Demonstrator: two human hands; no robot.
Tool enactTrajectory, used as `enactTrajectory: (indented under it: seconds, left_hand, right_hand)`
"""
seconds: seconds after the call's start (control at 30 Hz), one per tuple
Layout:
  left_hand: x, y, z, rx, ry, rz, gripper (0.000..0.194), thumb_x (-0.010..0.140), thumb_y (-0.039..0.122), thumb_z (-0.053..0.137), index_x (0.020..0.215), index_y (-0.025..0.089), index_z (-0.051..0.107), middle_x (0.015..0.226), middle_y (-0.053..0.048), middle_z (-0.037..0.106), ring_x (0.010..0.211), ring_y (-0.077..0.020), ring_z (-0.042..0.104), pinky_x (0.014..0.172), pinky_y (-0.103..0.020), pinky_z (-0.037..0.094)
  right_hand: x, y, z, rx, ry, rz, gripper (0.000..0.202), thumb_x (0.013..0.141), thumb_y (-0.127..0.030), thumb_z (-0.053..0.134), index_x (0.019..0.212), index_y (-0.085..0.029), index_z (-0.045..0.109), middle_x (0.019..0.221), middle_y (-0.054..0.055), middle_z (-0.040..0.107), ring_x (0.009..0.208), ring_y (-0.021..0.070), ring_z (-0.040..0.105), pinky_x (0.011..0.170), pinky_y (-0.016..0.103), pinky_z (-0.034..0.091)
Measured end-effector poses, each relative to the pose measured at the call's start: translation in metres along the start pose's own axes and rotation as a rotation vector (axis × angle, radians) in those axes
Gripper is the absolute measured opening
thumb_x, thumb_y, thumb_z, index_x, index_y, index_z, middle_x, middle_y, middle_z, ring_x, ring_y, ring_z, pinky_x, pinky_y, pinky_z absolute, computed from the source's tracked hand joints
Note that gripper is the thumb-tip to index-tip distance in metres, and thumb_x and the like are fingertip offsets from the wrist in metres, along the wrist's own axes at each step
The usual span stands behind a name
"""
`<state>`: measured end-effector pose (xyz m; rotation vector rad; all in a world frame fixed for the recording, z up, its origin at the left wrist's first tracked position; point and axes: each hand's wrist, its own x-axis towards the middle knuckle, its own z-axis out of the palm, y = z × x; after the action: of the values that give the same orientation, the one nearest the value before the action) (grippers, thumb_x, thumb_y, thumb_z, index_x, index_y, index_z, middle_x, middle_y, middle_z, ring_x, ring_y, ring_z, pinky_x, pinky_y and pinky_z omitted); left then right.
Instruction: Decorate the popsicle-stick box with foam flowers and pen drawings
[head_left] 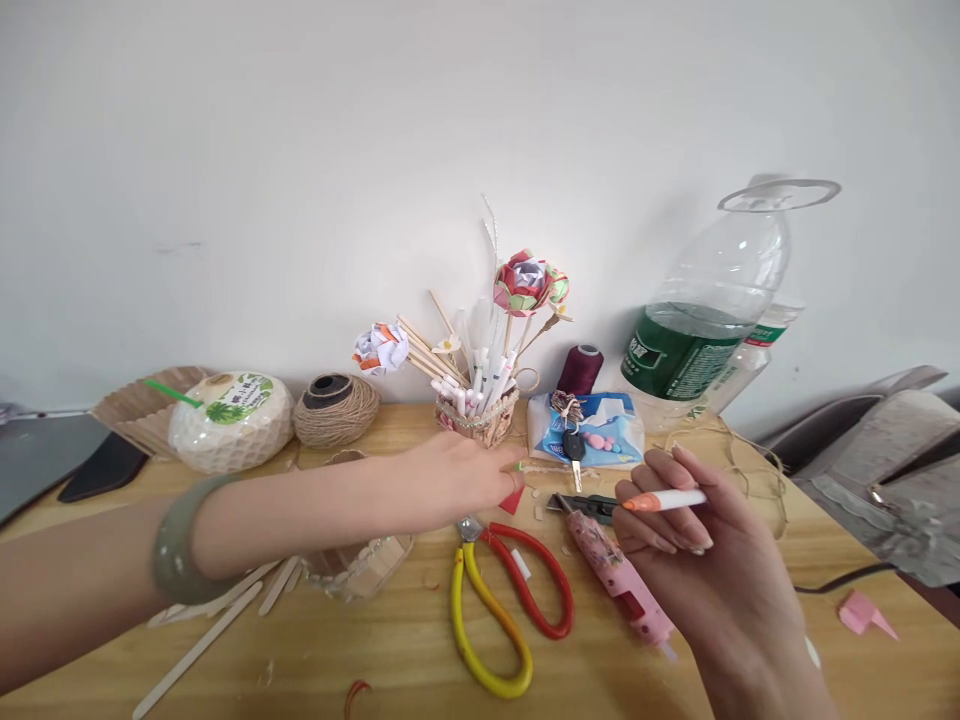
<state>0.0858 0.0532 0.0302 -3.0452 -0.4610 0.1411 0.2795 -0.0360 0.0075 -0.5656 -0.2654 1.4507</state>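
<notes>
My left hand (469, 480) reaches across the middle, palm down, in front of the pen basket (487, 425). Its fingertips are near a small green piece (518, 466) and a red paper scrap (512, 500); whether they pinch anything is hidden. In my right hand (697, 530), palm up with curled fingers, lies a white marker with an orange tip (667, 500). Scissors (491, 610) with yellow and red handles lie below my left hand, a white cap (520, 564) inside the red loop. Beside my right hand rests a pink glue gun (619, 580).
Paper flowers (525, 283) stand in the basket. Behind are a twine roll (337, 410), a wrapped coconut (232, 425), a maroon thread spool (580, 370), a blue packet (607, 425) with a key, and a large bottle (697, 310). Wooden sticks (199, 650) lie front left.
</notes>
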Motion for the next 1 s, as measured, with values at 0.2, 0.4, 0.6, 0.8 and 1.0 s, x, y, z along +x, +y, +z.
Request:
enactTrajectory:
  seconds: [0.2,0.4,0.6,0.8,1.0]
  left_hand:
    - [0.023,0.033,0.024,0.085,-0.074,0.233,0.011,0.082,0.008,0.066,0.081,0.017,0.072,0.079,-0.003,0.073,0.070,-0.0175,0.067,0.042,-0.028,0.031]
    - [0.037,0.051,0.045,0.134,-0.072,0.311,0.010,0.076,0.010,0.074,0.068,0.016,0.071,0.072,-0.005,0.074,0.061,-0.0159,0.064,0.038,-0.027,0.024]
    - [0.038,0.053,0.045,0.137,-0.047,0.302,0.007,0.079,0.008,0.070,0.076,0.014,0.073,0.075,-0.007,0.074,0.067,-0.0162,0.064,0.039,-0.027,0.026]
    - [0.041,0.056,0.049,0.077,-0.052,0.181,0.008,0.077,0.008,0.070,0.072,0.014,0.072,0.075,-0.008,0.074,0.071,-0.0199,0.066,0.042,-0.027,0.031]
    - [0.044,0.056,0.049,-0.065,-0.035,0.050,0.010,0.075,0.008,0.066,0.068,0.014,0.071,0.074,-0.008,0.074,0.079,-0.0243,0.067,0.049,-0.028,0.040]
  right_hand:
    - [-0.002,0.002,0.001,0.012,-0.039,-0.009,0.030,0.067,-0.018,0.077,0.050,-0.018,0.052,0.036,-0.009,0.034,0.036,0.0045,0.023,0.032,0.015,0.030]
    - [-0.005,0.003,0.004,0.010,-0.034,-0.009,0.027,0.063,-0.015,0.078,0.051,-0.017,0.054,0.035,-0.009,0.037,0.035,0.0035,0.022,0.032,0.015,0.029]
    - [-0.006,0.003,0.006,0.011,-0.032,-0.005,0.028,0.061,-0.017,0.079,0.051,-0.016,0.053,0.033,-0.009,0.038,0.035,0.0031,0.024,0.032,0.015,0.028]
    - [-0.006,0.007,0.004,-0.019,-0.064,-0.021,0.027,0.064,-0.017,0.077,0.052,-0.016,0.053,0.034,-0.009,0.038,0.034,0.0030,0.026,0.033,0.015,0.028]
    - [-0.007,0.012,0.002,-0.060,-0.118,-0.045,0.027,0.070,-0.021,0.075,0.056,-0.017,0.053,0.037,-0.009,0.039,0.035,0.0030,0.027,0.035,0.014,0.030]
